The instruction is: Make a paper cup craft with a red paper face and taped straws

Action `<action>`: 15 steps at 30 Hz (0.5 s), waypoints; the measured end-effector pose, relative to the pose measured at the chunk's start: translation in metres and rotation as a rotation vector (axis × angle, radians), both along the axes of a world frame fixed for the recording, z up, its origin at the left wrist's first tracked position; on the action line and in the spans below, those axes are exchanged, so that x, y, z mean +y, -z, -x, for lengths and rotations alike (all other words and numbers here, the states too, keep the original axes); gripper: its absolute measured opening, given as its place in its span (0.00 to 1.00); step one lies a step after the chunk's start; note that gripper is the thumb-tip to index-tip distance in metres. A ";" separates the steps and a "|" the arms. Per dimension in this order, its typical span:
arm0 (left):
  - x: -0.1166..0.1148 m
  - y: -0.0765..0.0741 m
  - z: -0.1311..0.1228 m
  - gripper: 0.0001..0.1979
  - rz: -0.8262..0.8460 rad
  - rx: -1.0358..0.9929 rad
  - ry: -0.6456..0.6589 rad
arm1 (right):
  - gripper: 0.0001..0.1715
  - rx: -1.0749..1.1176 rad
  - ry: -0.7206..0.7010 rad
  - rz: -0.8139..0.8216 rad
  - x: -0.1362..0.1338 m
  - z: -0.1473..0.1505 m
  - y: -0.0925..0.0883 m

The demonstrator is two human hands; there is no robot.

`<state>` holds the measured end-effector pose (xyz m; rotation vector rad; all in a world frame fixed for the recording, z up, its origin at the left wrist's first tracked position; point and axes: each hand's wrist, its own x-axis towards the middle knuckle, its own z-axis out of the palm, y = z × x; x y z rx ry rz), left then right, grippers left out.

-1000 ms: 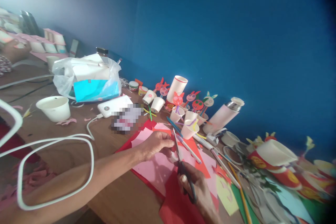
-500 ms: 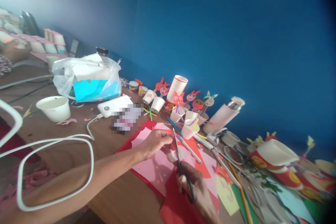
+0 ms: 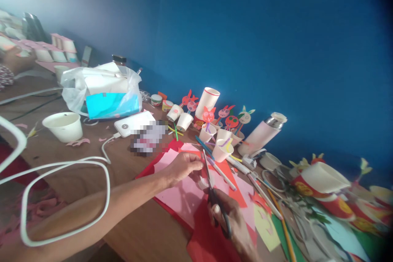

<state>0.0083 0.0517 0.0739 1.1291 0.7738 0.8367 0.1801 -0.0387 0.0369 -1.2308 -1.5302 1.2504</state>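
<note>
My right hand (image 3: 235, 217) grips a pair of scissors (image 3: 210, 176) by its black handles, blades pointing away from me. Close by on the left, my left hand (image 3: 184, 167) is closed in a pinch, its thumb beside the blade tips. A small white paper piece (image 3: 203, 183) shows between the pinching fingers and the blades; its upper part is hidden. Under both hands lie pink paper sheets (image 3: 173, 194) on red paper (image 3: 204, 233). A white pen (image 3: 225, 178) rests on the papers to the right of the scissors.
White paper cups (image 3: 222, 151) with paper animal faces stand beyond the papers, beside a pink flask (image 3: 260, 134). A white cable (image 3: 107, 196) loops over my left forearm. Leftward are a power bank (image 3: 135, 123), a phone, a plastic bag (image 3: 73, 90) and another person's hand (image 3: 18, 59).
My right hand and the scissors have shifted slightly down and to the right. The white paper piece looks a little different in outline. My left hand stays nearly still.
</note>
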 end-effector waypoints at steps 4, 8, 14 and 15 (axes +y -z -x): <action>0.002 0.003 0.000 0.08 0.000 -0.011 0.011 | 0.35 0.025 0.001 0.018 0.000 -0.001 0.001; 0.002 0.003 0.000 0.08 0.005 -0.019 0.022 | 0.34 0.019 0.000 0.028 0.000 -0.002 -0.001; 0.002 0.000 0.001 0.08 0.019 -0.044 0.030 | 0.34 0.024 -0.007 0.025 -0.001 -0.002 -0.002; 0.002 0.000 0.001 0.08 0.020 -0.046 0.033 | 0.34 0.022 -0.008 0.025 -0.001 -0.002 -0.003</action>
